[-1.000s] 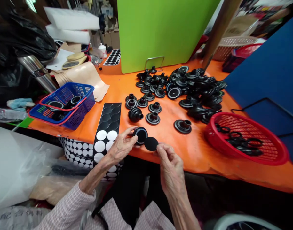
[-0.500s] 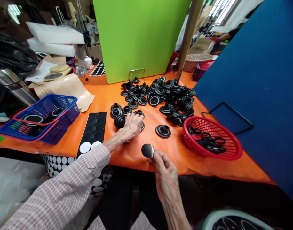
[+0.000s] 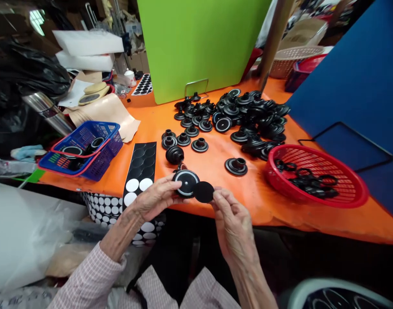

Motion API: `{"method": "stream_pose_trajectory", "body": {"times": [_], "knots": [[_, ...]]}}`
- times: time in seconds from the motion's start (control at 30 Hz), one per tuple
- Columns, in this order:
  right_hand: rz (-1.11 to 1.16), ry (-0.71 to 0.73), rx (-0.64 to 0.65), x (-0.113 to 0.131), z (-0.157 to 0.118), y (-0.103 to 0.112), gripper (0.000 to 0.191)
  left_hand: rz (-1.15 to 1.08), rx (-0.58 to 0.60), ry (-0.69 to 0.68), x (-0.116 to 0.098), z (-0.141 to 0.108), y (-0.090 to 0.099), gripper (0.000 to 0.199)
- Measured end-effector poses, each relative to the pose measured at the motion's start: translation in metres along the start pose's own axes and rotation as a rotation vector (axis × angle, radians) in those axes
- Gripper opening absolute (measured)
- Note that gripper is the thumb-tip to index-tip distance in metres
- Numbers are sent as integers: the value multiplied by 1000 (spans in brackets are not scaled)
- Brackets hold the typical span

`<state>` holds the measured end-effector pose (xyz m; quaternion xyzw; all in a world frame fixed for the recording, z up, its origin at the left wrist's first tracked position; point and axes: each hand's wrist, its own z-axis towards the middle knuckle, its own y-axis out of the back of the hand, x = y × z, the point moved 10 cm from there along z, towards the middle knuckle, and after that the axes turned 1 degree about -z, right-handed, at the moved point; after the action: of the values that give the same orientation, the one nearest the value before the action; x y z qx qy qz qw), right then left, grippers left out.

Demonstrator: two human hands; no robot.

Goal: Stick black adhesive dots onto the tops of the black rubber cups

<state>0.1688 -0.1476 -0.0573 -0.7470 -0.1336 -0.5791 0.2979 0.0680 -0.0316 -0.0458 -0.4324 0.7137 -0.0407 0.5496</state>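
Observation:
My left hand (image 3: 159, 195) grips a round black plastic base (image 3: 185, 182), its flat face with a pale ring turned up toward me. Between the thumb and fingers of my right hand (image 3: 232, 212) is a thin black disc sticker (image 3: 203, 192). The disc's left edge overlaps the right rim of the base; whether they touch I cannot tell. Just beyond my left hand sits a dark ribbed knob-like part (image 3: 174, 155). To its left lies a sticker sheet (image 3: 141, 161) with black discs and bare white circles. A single flanged black base (image 3: 236, 166) stands beyond my right hand.
A big heap of black bases (image 3: 244, 111) covers the back of the orange table (image 3: 212, 165). At right is a red basket (image 3: 318, 176) of black rings; at left, a blue basket (image 3: 103, 156). Green (image 3: 199, 43) and blue (image 3: 354, 103) boards stand behind and right.
My left hand has come back from the group of bases with one in its grip, flat face up. The black disc in my right hand is now beside it. The view has shifted.

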Motion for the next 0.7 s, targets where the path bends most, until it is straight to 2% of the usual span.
{"method": "stream_pose_trajectory", "body": {"times": [0.13, 0.27, 0.7], "knots": [[-88, 5, 64, -14, -10, -17, 23, 73, -9, -70, 8, -20, 13, 31], [-127, 8, 98, -24, -17, -27, 21, 92, -3, -96, 15, -28, 18, 40], [-228, 39, 75, -28, -21, -31, 22, 90, 1, -100, 24, -29, 24, 41]]}}
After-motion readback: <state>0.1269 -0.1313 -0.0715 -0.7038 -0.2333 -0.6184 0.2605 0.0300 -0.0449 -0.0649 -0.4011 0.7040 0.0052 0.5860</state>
